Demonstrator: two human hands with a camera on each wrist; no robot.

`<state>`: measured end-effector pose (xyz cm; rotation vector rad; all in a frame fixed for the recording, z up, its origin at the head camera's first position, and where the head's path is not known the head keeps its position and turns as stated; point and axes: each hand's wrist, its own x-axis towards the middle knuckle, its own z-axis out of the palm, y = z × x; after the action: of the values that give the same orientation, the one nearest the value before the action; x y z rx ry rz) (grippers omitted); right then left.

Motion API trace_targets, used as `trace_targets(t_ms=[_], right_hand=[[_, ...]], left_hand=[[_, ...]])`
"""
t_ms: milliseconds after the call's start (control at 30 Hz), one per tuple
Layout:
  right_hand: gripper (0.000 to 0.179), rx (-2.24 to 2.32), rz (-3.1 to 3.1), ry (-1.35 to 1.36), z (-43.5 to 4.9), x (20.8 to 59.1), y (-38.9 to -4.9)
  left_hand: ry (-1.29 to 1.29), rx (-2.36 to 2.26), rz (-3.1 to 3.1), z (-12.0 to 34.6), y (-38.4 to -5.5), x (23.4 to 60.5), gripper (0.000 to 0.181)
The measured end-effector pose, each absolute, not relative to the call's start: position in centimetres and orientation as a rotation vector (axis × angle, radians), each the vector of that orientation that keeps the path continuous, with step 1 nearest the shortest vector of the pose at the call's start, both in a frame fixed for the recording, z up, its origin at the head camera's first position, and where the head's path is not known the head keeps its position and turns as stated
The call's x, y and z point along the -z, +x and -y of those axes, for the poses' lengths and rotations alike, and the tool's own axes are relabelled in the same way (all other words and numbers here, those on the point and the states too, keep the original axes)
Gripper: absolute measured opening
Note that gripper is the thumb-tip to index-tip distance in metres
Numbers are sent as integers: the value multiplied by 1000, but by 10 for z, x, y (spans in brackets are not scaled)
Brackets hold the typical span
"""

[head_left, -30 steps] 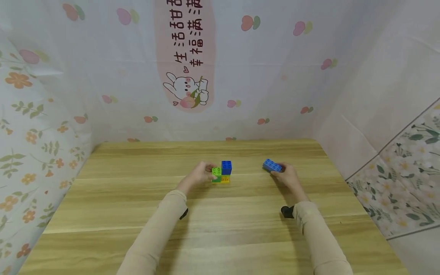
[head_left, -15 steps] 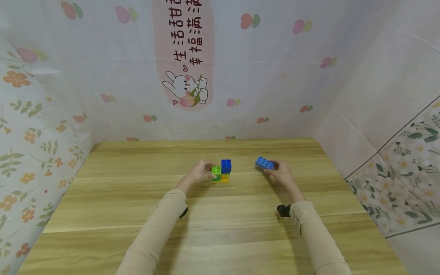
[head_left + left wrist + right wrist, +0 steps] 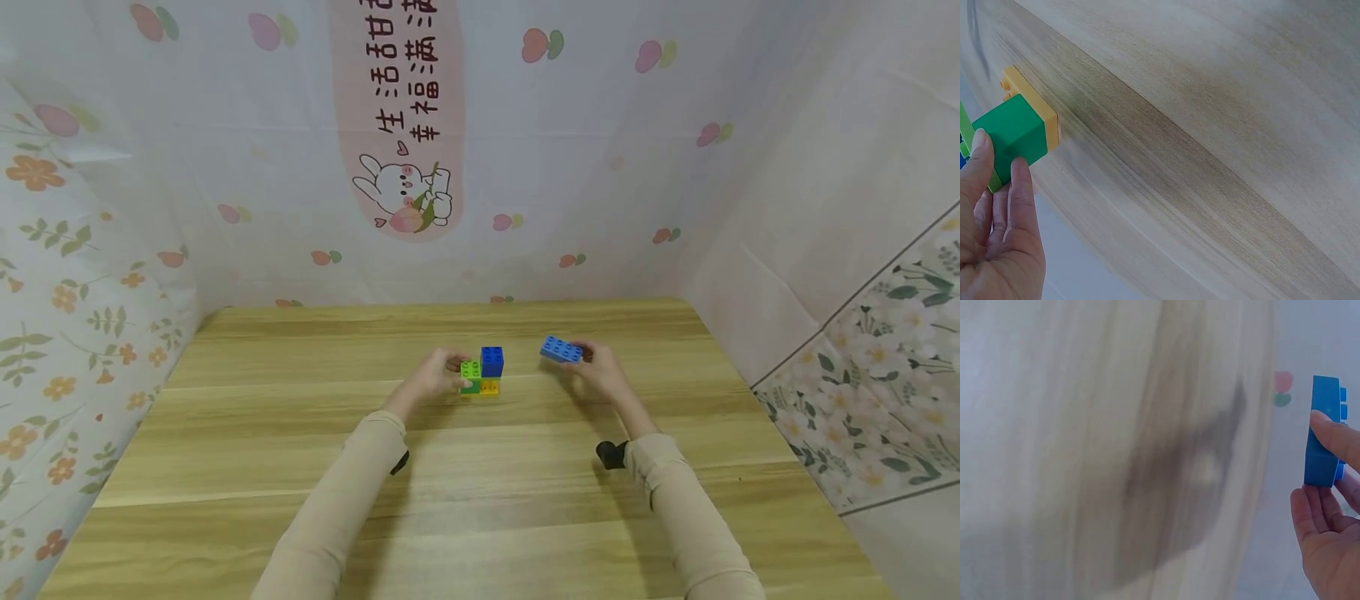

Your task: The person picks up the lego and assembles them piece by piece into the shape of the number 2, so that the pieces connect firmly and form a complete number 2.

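Pale cloth (image 3: 615, 100) with printed fruit hangs behind a wood-grain table (image 3: 480, 500); at the left edge it gives way to cloth with orange flowers (image 3: 36, 173).

Working from the left, a person's left hand (image 3: 435, 375) pinches the left end of a small stack of toy bricks near the middle of the table's far half. Thumb and fingers clasp a green brick (image 3: 1013, 134), which sits on a thin yellow brick (image 3: 490, 388). Above is a lime brick (image 3: 470, 368), its studs bare, and to its right rises a dark blue brick (image 3: 492, 360). This grip probably keeps the stack steady while leaving the upper studs uncovered.

Further right, apart from the stack, a long lighter-blue brick (image 3: 558, 348) is held studs up, tilted slightly, and seemingly raised, since a shadow falls on the table below it. The right hand (image 3: 602, 371) grasps its right end between thumb and fingers, perhaps so that the other end and the underside stay free.

Compared with the frames from a second and half a second ago, the right hand and its brick have travelled left, closer to the stack; the left hand and the stack have hardly changed.
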<state>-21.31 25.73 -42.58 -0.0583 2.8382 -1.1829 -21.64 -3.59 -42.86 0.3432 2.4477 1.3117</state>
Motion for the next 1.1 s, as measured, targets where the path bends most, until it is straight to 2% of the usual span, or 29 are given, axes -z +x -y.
trace_targets(t_ms=[400, 1100], right_hand=[[48, 1105, -2884, -166, -231, 406, -215], [46, 1107, -2864, -275, -193, 395, -223]], left_hand=[[335, -1315, -2441, 34, -216, 430, 44], [411, -1281, -2477, 36, -215, 428, 43]])
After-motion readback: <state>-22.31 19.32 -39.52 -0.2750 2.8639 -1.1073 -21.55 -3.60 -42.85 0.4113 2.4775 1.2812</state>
